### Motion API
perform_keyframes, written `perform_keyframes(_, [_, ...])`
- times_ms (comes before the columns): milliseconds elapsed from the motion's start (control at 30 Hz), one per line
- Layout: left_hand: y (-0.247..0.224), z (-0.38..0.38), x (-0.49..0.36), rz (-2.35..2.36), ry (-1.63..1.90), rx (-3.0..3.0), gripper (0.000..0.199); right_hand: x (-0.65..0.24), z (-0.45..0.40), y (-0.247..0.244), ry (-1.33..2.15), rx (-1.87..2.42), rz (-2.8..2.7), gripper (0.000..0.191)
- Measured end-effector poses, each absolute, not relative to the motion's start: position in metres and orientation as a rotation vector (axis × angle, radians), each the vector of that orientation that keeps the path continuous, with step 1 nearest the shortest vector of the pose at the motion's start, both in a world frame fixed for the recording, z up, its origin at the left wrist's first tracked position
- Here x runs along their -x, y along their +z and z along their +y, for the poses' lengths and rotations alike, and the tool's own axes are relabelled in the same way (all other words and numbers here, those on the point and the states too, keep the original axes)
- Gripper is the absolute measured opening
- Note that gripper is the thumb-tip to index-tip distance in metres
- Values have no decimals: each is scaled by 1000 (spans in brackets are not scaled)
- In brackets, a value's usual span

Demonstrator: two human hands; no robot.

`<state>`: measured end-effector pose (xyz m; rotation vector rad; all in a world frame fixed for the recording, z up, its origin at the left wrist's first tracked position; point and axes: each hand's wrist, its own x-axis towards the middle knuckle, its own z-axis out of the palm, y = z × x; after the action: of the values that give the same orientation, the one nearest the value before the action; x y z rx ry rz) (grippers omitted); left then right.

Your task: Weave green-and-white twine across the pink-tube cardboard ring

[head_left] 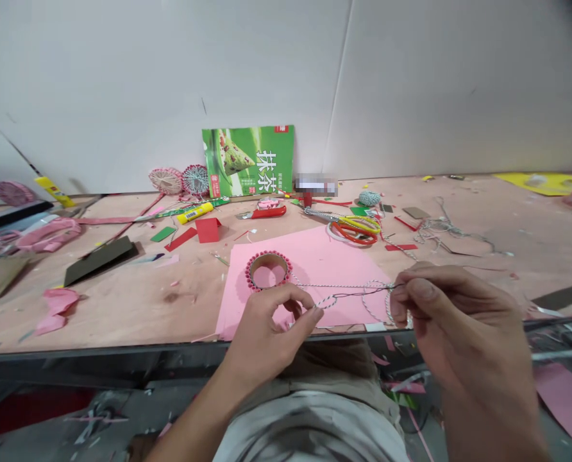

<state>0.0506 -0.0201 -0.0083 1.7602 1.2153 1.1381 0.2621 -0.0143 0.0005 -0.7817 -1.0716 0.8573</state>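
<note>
My left hand (276, 321) pinches a striped white-and-dark twisted string (326, 300) near a small loop in it. A thin dark thread or wire (360, 292) runs from that loop to my right hand (459, 327), whose thumb and fingers are closed on its other end. Behind my left hand a cardboard ring (268, 270) edged with pink-red beads rests on a pink paper sheet (334, 260). More striped string stretches from the ring towards my right hand and hangs in loose coils beside its fingertips.
Scissors (363, 224) with yellow and orange handles lie behind the sheet, near a red utility knife (267, 213) and a yellow glue stick (194, 213). A green food packet (250, 160) leans against the white wall. Tangled string (447, 231) lies right; a dark board (100, 260) lies left.
</note>
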Motion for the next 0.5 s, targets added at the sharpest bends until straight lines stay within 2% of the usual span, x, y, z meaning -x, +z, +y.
perform_keyframes(267, [-24,-25,-42,1080,1102,-1894,11,-267,-25,-10,988,648,-1158,3])
perform_keyframes(500, [-25,-24,-47,948,847,-1925,8,-277,-24,-25,1109,543,-1224,7])
